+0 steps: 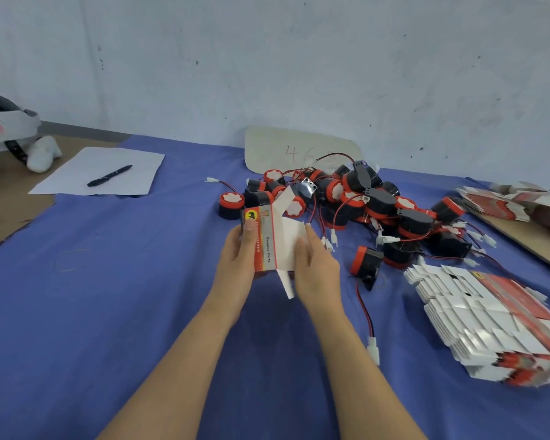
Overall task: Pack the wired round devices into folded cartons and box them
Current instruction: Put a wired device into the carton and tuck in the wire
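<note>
- Now the left hand grips the red-and-yellow carton, thumb curled over its front.
- Right hand lays nearly straight fingers on its white flap.
- Carton half-folded, flaps open, above the blue worktop, near the wired round devices.

Bright, flat, slightly cool light that seems to come from above, so the blue cloth only gets faint soft shadows around the pile of round devices. The only glare is a tiny hot spot on a shiny metal bit upper middle, plus some sheen on the flat carton stack lower right. Centre is decently sharp and the print on the carton is readable, but the bottom-right end of that stack and the right edge smear out, and the wide lens bows the cloth's far edge.
</note>
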The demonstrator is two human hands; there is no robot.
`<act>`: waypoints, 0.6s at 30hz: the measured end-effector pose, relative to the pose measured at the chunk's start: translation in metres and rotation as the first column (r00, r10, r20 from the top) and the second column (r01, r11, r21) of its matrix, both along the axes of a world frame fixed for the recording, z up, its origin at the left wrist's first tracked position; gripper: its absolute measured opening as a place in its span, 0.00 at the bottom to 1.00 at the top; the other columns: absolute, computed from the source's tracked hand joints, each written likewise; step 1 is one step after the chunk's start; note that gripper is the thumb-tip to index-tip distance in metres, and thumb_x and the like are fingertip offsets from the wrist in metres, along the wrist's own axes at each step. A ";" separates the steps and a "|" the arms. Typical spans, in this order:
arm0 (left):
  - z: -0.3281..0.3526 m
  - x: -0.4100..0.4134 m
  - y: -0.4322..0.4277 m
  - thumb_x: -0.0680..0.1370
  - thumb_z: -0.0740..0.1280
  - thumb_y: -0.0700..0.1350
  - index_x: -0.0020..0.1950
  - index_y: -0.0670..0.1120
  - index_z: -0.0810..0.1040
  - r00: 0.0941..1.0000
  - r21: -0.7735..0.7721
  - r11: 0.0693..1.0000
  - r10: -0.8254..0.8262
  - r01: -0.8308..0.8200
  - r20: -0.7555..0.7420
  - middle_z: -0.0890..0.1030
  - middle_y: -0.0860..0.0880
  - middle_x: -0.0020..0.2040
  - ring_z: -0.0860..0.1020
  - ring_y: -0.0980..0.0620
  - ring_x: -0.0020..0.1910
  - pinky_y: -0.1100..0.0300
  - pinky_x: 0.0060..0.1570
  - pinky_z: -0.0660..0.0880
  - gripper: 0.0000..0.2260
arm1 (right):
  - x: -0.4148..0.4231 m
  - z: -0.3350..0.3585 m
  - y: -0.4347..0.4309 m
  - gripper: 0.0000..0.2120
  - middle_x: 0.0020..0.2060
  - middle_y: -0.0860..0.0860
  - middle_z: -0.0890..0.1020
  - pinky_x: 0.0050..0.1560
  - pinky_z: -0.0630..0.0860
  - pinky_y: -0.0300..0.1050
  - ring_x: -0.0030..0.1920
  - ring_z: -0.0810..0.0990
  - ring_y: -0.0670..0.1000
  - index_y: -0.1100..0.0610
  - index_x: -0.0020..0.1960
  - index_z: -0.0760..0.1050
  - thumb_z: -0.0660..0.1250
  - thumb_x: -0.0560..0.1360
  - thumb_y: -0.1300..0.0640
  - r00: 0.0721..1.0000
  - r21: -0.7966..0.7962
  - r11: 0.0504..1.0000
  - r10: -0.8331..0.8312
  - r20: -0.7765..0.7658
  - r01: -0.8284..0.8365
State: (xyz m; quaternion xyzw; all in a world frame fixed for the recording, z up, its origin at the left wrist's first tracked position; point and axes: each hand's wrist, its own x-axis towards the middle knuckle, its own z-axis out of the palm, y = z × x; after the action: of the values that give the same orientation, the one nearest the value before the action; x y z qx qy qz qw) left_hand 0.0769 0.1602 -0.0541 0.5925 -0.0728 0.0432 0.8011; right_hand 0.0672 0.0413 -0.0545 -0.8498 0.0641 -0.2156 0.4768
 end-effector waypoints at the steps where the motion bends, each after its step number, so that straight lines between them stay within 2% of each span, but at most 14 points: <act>1: 0.001 0.000 0.001 0.70 0.58 0.67 0.54 0.58 0.76 1.000 -0.044 0.999 -0.015 0.015 -0.016 0.83 0.58 0.47 0.82 0.57 0.48 0.60 0.40 0.79 0.20 | 0.001 0.002 0.001 0.19 0.53 0.48 0.77 0.49 0.77 0.45 0.50 0.76 0.49 0.51 0.73 0.66 0.52 0.83 0.52 1.000 0.118 0.993 0.021 0.001 -0.021; 3: 0.003 0.000 0.002 0.71 0.58 0.67 0.55 0.58 0.80 0.992 -0.132 0.987 -0.104 0.095 -0.070 0.84 0.54 0.52 0.82 0.53 0.52 0.57 0.43 0.80 0.21 | 0.004 0.005 -0.001 0.18 0.47 0.49 0.78 0.43 0.78 0.46 0.45 0.77 0.49 0.56 0.62 0.75 0.52 0.83 0.49 1.000 0.314 0.949 0.008 -0.016 -0.002; 4: 0.004 -0.001 0.002 0.73 0.57 0.66 0.54 0.59 0.81 0.981 -0.172 0.972 -0.175 0.158 -0.089 0.84 0.53 0.54 0.82 0.53 0.53 0.58 0.42 0.80 0.20 | 0.005 0.005 -0.002 0.19 0.41 0.50 0.78 0.39 0.76 0.45 0.41 0.77 0.49 0.60 0.53 0.77 0.53 0.82 0.48 0.999 0.350 0.937 0.008 -0.044 0.008; 5: 0.004 -0.002 0.001 0.76 0.55 0.65 0.54 0.58 0.82 0.966 -0.216 0.954 -0.235 0.208 -0.106 0.83 0.53 0.55 0.82 0.53 0.54 0.60 0.42 0.79 0.20 | 0.005 0.005 -0.002 0.21 0.36 0.51 0.77 0.35 0.73 0.41 0.37 0.76 0.49 0.62 0.45 0.76 0.54 0.82 0.47 0.997 0.366 0.931 0.029 -0.076 0.001; 6: 0.003 -0.003 0.000 0.78 0.54 0.63 0.54 0.57 0.82 0.954 -0.264 0.936 -0.272 0.232 -0.126 0.83 0.52 0.56 0.82 0.53 0.54 0.60 0.42 0.79 0.20 | 0.003 0.005 -0.002 0.22 0.32 0.50 0.76 0.31 0.71 0.38 0.33 0.75 0.47 0.61 0.39 0.74 0.55 0.82 0.47 0.992 0.401 0.915 0.077 -0.098 -0.032; 8: 0.001 -0.003 -0.002 0.79 0.54 0.62 0.56 0.55 0.80 0.944 -0.323 0.917 -0.293 0.233 -0.151 0.83 0.52 0.56 0.82 0.52 0.54 0.58 0.44 0.79 0.19 | 0.004 0.006 0.002 0.22 0.27 0.46 0.77 0.26 0.69 0.31 0.26 0.75 0.41 0.56 0.35 0.71 0.55 0.81 0.44 0.970 0.401 0.913 0.154 -0.187 -0.068; 10: 0.001 -0.001 -0.001 0.80 0.53 0.61 0.58 0.55 0.78 0.946 -0.324 0.917 -0.291 0.234 -0.142 0.84 0.52 0.55 0.82 0.52 0.54 0.58 0.44 0.80 0.19 | 0.003 0.010 0.006 0.22 0.24 0.42 0.78 0.26 0.70 0.30 0.22 0.75 0.37 0.52 0.35 0.72 0.52 0.81 0.42 0.938 0.361 0.930 0.184 -0.294 -0.070; 12: 0.002 0.001 0.001 0.81 0.52 0.61 0.60 0.54 0.77 0.939 -0.329 0.907 -0.319 0.263 -0.130 0.83 0.51 0.56 0.82 0.52 0.55 0.57 0.45 0.80 0.19 | 0.003 0.014 0.010 0.21 0.23 0.41 0.79 0.31 0.72 0.34 0.26 0.78 0.39 0.48 0.37 0.73 0.51 0.81 0.40 0.910 0.453 0.889 0.238 -0.339 -0.064; 13: 0.004 0.001 0.002 0.81 0.52 0.60 0.63 0.53 0.76 0.930 -0.344 0.894 -0.346 0.288 -0.121 0.82 0.50 0.58 0.81 0.51 0.57 0.55 0.49 0.80 0.20 | 0.002 0.015 0.010 0.20 0.25 0.42 0.80 0.32 0.72 0.34 0.29 0.79 0.42 0.48 0.37 0.73 0.51 0.81 0.41 0.924 0.436 0.897 0.225 -0.311 -0.072; 15: 0.006 0.002 0.007 0.80 0.55 0.59 0.65 0.52 0.75 0.928 -0.409 0.860 -0.365 0.306 -0.073 0.81 0.49 0.60 0.79 0.51 0.60 0.53 0.55 0.79 0.20 | 0.000 0.018 0.002 0.18 0.32 0.45 0.78 0.35 0.70 0.33 0.38 0.77 0.50 0.50 0.36 0.71 0.53 0.82 0.48 0.995 0.217 0.976 0.047 -0.093 -0.026; 16: 0.006 0.005 0.010 0.79 0.57 0.57 0.65 0.51 0.74 0.939 -0.440 0.852 -0.340 0.286 -0.048 0.81 0.49 0.60 0.79 0.51 0.59 0.53 0.57 0.78 0.19 | -0.001 0.020 -0.007 0.15 0.37 0.49 0.79 0.41 0.69 0.36 0.44 0.76 0.53 0.52 0.38 0.73 0.56 0.82 0.52 0.992 0.077 0.991 -0.111 0.067 0.106; 17: 0.006 0.007 0.013 0.78 0.59 0.55 0.66 0.50 0.73 0.956 -0.444 0.861 -0.290 0.247 -0.032 0.81 0.50 0.59 0.80 0.52 0.59 0.53 0.57 0.78 0.18 | -0.002 0.021 -0.019 0.11 0.46 0.54 0.80 0.51 0.68 0.41 0.52 0.76 0.57 0.56 0.46 0.77 0.58 0.80 0.55 0.944 -0.044 0.958 -0.269 0.193 0.282; 18: 0.005 0.009 0.014 0.79 0.60 0.53 0.67 0.50 0.72 0.974 -0.406 0.893 -0.225 0.194 -0.027 0.81 0.50 0.59 0.80 0.54 0.57 0.55 0.56 0.78 0.18 | -0.003 0.021 -0.031 0.12 0.59 0.58 0.77 0.62 0.63 0.45 0.62 0.71 0.60 0.60 0.57 0.76 0.60 0.80 0.54 0.887 -0.130 0.891 -0.398 0.232 0.434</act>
State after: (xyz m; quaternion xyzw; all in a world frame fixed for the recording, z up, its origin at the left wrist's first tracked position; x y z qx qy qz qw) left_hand 0.0861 0.1746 -0.0492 0.4056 -0.0963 -0.0512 0.9075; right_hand 0.0638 0.0105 -0.0333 -0.8293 0.1776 -0.4020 0.3450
